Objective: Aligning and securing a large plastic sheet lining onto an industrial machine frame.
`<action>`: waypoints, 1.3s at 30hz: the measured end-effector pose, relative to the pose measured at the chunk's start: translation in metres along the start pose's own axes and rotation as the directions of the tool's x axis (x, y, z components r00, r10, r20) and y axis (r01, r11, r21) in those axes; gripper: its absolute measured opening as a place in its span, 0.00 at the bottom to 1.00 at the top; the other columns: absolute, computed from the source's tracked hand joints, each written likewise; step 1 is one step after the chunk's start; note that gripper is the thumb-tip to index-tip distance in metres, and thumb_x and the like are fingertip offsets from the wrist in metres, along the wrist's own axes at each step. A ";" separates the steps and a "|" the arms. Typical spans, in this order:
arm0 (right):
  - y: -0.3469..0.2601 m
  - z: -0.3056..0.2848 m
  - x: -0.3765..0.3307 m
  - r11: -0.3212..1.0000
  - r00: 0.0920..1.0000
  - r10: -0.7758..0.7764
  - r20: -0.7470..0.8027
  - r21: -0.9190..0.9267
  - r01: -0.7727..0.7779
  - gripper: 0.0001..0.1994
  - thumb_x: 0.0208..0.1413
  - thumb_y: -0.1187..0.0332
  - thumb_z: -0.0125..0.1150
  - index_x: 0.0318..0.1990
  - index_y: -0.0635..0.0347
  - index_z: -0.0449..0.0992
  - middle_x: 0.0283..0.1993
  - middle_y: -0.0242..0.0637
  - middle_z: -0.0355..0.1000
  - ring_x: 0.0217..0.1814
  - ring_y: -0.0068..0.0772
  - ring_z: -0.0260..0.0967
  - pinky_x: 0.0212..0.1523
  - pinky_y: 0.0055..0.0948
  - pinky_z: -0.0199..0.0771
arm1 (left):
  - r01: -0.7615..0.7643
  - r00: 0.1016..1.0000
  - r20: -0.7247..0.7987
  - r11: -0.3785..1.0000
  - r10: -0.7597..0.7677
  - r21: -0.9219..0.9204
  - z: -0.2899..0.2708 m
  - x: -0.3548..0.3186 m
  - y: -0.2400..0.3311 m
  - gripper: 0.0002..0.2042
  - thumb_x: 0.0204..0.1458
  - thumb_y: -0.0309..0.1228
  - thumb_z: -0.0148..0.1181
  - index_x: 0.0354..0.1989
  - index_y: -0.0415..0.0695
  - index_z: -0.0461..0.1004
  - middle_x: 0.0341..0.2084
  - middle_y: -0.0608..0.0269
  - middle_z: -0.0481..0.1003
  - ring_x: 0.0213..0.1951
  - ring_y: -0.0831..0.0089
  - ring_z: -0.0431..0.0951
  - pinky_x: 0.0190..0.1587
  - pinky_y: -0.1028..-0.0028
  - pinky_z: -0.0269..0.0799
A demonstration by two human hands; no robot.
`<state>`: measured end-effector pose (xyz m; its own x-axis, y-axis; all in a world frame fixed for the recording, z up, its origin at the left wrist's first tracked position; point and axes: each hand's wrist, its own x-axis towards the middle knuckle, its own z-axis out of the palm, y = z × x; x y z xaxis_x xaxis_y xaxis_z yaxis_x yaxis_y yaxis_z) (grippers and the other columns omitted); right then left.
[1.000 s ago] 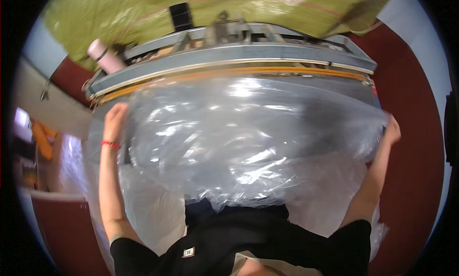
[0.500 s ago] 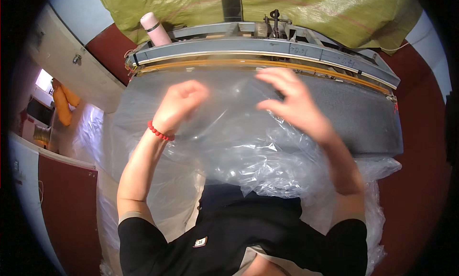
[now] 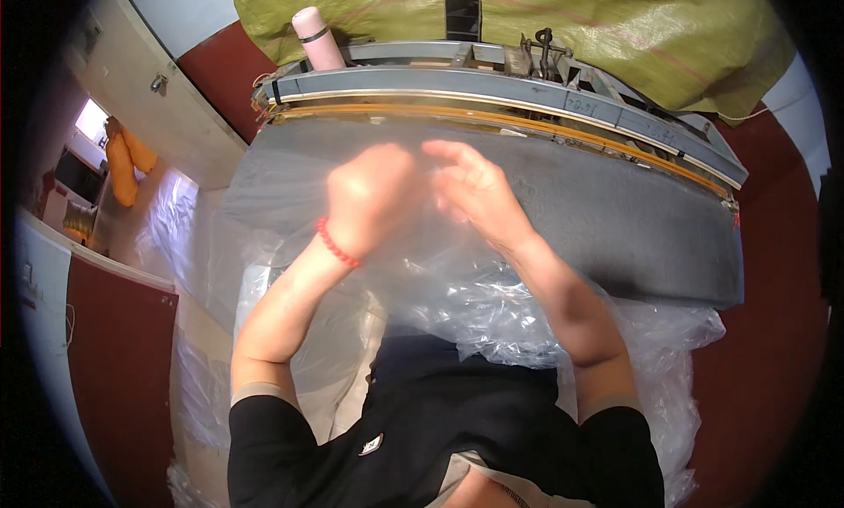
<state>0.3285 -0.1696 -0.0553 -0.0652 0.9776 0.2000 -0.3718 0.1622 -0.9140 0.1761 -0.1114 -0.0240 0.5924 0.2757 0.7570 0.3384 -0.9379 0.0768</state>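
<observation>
**Clear plastic film gathered at the sealing machine**

The grey surface (image 3: 615,235) of the sealing machine (image 3: 492,81) carries a large clear plastic film (image 3: 466,288), which spills off its near edge toward the person. The film looks light, limp and slippery, so a pinch at an edge or fold should hold best. Left hand (image 3: 369,200) and right hand (image 3: 475,191) meet over the surface near its far rail, fingers (image 3: 457,156) curled, apparently pinching film. Half a second earlier the hands were wider apart.
</observation>
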 end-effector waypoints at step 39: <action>-0.118 -0.489 -0.363 -0.038 0.104 -0.657 -0.746 -0.104 -0.994 0.13 0.54 0.60 0.42 0.43 0.48 0.71 0.39 0.41 0.71 0.41 0.43 0.69 0.38 0.39 0.69 | 0.746 0.599 0.224 0.637 -0.769 0.191 0.037 -0.082 -0.265 0.19 0.48 0.42 0.53 0.40 0.38 0.72 0.40 0.51 0.72 0.46 0.61 0.70 0.48 0.71 0.63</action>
<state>0.8486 -0.4783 -0.1930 0.9288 0.0946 0.3582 0.1756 -0.9638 -0.2006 0.0651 0.1229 -0.1306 0.2588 0.9333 0.2489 0.7978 -0.3518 0.4896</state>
